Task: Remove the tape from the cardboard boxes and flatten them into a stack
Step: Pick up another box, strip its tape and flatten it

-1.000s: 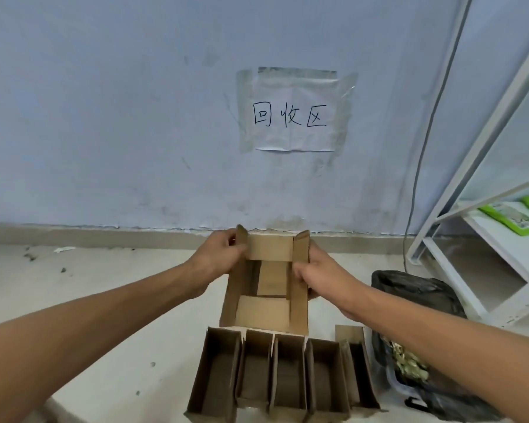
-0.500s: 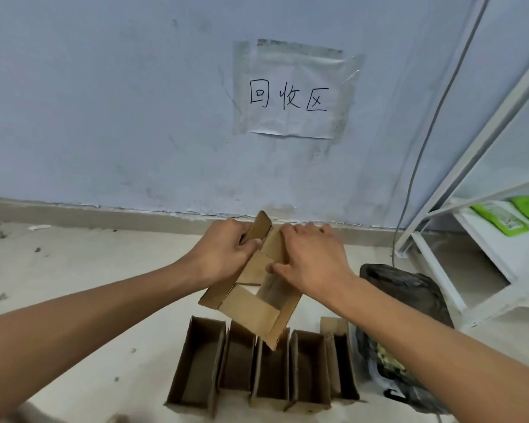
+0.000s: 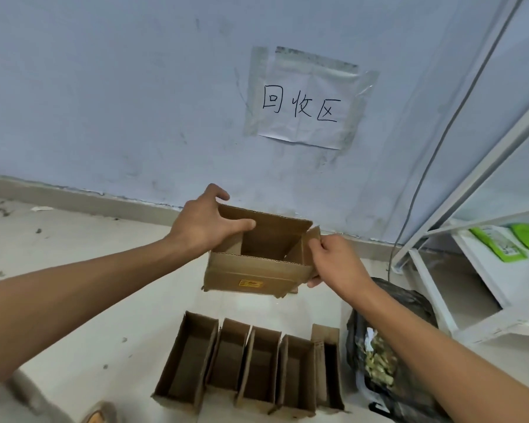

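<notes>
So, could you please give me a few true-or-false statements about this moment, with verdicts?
1. Both hands hold the open brown cardboard box above the floor. True: left hand grips its far left corner, right hand pinches its right flap.
2. The box bears a blue label. False: it is yellow.
3. A row of open-topped brown cardboard boxes stands on the floor below. True.
4. The black plastic bag lies left of that row. False: it lies to the right.
5. The handwritten white paper sign is taped to the wall. True.
</notes>
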The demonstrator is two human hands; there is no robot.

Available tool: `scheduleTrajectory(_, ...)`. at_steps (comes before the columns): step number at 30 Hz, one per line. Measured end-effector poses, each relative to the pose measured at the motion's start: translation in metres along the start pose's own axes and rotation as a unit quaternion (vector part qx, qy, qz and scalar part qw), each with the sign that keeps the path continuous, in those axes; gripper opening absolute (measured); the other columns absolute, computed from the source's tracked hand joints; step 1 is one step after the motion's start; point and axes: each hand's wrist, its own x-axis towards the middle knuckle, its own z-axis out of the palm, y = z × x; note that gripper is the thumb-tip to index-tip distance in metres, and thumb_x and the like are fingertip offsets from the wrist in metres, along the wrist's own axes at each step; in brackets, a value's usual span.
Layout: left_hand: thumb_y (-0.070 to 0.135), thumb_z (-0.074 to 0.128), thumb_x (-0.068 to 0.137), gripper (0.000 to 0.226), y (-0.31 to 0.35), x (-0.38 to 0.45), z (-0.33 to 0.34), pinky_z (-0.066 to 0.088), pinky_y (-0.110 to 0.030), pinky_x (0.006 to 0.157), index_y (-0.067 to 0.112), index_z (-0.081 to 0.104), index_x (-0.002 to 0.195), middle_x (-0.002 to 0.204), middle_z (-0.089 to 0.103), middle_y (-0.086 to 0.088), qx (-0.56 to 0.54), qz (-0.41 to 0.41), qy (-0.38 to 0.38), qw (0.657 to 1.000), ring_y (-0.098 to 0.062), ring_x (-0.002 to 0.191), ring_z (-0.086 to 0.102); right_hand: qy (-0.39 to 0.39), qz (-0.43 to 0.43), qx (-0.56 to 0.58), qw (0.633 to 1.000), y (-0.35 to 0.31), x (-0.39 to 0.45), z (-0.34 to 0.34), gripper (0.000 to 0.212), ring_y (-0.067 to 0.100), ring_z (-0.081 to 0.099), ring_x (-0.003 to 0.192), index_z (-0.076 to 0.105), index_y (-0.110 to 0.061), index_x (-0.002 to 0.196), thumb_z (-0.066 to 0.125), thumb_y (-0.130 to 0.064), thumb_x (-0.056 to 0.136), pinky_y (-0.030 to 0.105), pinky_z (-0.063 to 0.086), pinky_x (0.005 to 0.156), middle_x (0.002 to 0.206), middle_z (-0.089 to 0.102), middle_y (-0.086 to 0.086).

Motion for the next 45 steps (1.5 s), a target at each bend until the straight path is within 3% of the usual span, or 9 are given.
scheduleTrajectory(7,0.044,0.087,0.068,0.07,-0.006,0.001,-0.002,0.059,-0.034,0.058,0.023,0.047,0.121,0.106,0.065,-0.003,-0.056,-0.108,-0.099,0.988,-0.02,0.093,0.069,0.057,-0.068,0.024,0.996,0.0,0.001,-0.003,0.051,0.036,0.069,0.062,0.058,0.011,0.076,0.046,-0.027,0.109,0.055,0.059,0.06,0.074,0.063,0.03)
scheduleTrajectory(12,0.024,0.051,0.086,0.044,-0.008,0.009,-0.014,0.049,-0.028,0.073,0.034,0.061,0.128,0.119,0.064,0.006,-0.196,-0.084,-0.066,0.975,-0.011,0.105,0.06,0.049,-0.008,0.2,0.979,-0.005,0.002,-0.007,0.037,0.015,0.075,0.084,0.075,-0.013,0.099,0.046,-0.031,0.111,0.04,0.067,0.07,0.091,0.078,0.002)
scheduleTrajectory(17,0.01,0.041,0.1,0.05,-0.005,0.011,-0.011,0.053,-0.037,0.093,0.042,0.067,0.128,0.132,0.064,0.013,-0.261,-0.06,-0.058,0.962,-0.015,0.123,0.058,-0.07,0.088,0.446,0.888,0.003,0.011,-0.014,0.047,0.024,0.06,0.134,0.059,-0.032,0.145,0.047,-0.057,0.106,0.065,0.051,0.104,0.144,0.064,-0.002)
scheduleTrajectory(20,0.009,0.04,0.102,0.055,0.003,0.01,-0.014,0.055,-0.037,0.09,0.048,0.064,0.133,0.134,0.064,0.018,-0.296,-0.033,-0.062,0.953,-0.013,0.122,0.058,-0.097,0.156,0.583,0.791,0.01,0.017,-0.014,0.061,0.041,0.069,0.12,0.062,-0.02,0.138,0.053,-0.066,0.1,0.068,0.054,0.098,0.136,0.063,0.019)
scheduleTrajectory(24,0.005,0.037,0.094,0.06,0.01,0.007,-0.016,0.055,-0.043,0.091,0.038,0.067,0.134,0.131,0.065,0.005,-0.394,-0.023,-0.112,0.912,-0.019,0.108,0.059,-0.036,0.257,0.664,0.701,0.01,0.029,-0.02,0.04,0.037,0.079,0.092,0.062,-0.004,0.129,0.076,-0.015,0.093,0.044,0.066,0.077,0.124,0.068,0.021)
scheduleTrajectory(28,0.015,0.045,0.076,0.05,0.009,0.012,-0.024,0.057,-0.047,0.086,0.014,0.071,0.119,0.104,0.065,-0.006,-0.527,-0.089,-0.182,0.825,-0.027,0.085,0.062,-0.065,0.244,0.606,0.754,0.016,0.038,-0.027,0.012,0.021,0.078,0.075,0.071,-0.001,0.108,0.061,-0.005,0.102,0.027,0.062,0.057,0.094,0.078,0.013)
scheduleTrajectory(32,0.041,0.054,0.099,0.041,0.006,0.019,-0.016,0.057,-0.064,0.093,0.016,0.061,0.131,0.115,0.063,-0.013,-0.544,-0.153,-0.122,0.816,-0.047,0.103,0.072,-0.069,0.235,0.544,0.803,0.016,0.043,-0.017,0.015,0.02,0.075,0.085,0.07,-0.01,0.114,0.062,-0.007,0.102,0.03,0.065,0.064,0.096,0.079,0.008)
scheduleTrajectory(36,0.067,0.057,0.094,0.055,0.006,0.032,-0.015,0.062,-0.057,0.082,0.025,0.064,0.129,0.121,0.075,-0.012,-0.557,-0.202,-0.136,0.794,-0.044,0.104,0.074,-0.034,0.198,0.47,0.86,0.006,0.05,-0.002,0.025,0.021,0.071,0.087,0.067,-0.007,0.126,0.06,-0.005,0.102,0.029,0.06,0.059,0.107,0.075,0.009)
scheduleTrajectory(45,0.015,0.074,0.093,0.023,-0.015,0.066,-0.014,0.06,-0.029,0.066,0.014,0.072,0.115,0.114,0.072,-0.006,-0.376,-0.21,-0.106,0.896,-0.015,0.092,0.07,0.116,0.152,0.325,0.926,0.022,0.074,-0.007,0.019,0.022,0.072,0.088,0.064,-0.015,0.118,0.062,-0.005,0.102,0.032,0.059,0.065,0.107,0.074,0.009)
